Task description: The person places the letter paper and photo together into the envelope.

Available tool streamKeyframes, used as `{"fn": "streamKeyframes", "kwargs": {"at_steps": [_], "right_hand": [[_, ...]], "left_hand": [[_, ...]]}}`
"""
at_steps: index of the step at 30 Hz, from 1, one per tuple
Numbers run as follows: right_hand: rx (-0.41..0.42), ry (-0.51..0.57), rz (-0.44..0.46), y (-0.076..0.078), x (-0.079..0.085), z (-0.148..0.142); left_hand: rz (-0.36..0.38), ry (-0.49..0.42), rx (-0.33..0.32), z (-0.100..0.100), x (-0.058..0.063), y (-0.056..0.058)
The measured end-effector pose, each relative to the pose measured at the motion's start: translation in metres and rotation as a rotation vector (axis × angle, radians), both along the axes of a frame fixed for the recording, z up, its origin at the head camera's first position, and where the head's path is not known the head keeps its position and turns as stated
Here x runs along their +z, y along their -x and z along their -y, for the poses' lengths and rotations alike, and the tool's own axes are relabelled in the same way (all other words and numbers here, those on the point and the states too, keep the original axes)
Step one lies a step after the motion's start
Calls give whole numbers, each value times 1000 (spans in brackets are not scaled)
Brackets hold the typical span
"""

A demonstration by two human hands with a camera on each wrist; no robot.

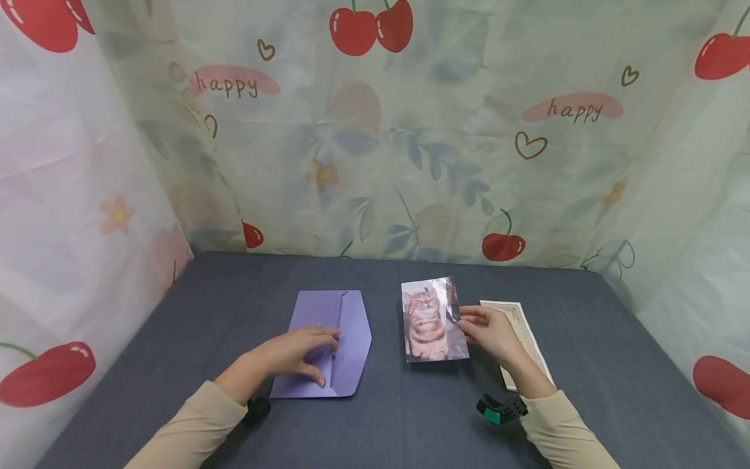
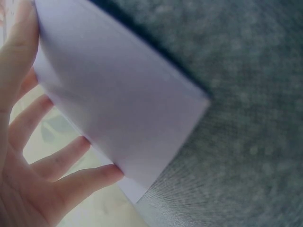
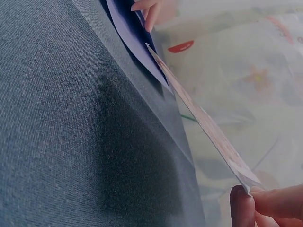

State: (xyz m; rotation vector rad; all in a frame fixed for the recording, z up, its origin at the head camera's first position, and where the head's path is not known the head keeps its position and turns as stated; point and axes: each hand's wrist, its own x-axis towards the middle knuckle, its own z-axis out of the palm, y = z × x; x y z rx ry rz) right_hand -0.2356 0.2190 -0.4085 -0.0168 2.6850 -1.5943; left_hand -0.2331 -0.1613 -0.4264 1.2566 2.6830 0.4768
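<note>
Pinching cat photo before "happy" backdrop

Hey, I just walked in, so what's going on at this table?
A person's left hand rests on a purple envelope, whose flap lies open to the right. Their right hand pinches a cat picture card by its right edge, holding it up off the dark table. The card is beside the envelope, not in it. A cream card lies farther right, partly hidden by the right hand and forearm.
</note>
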Motion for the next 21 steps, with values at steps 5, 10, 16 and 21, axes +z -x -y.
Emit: {"fn": "streamKeyframes", "kwargs": {"at_steps": [5,10,16,21], "right_hand": [[-6,6,10,1,0,3],[9,32,4,2,0,6],[37,46,-3,4,-1,9],[56,36,-6,3,-1,14]], "left_hand": [[-13,-5,-5,0,-1,0],[-24,-14,-11,0,0,-1],[-44,-13,-18,-1,1,-1],[-55,-8,-24,-1,1,-1]]}}
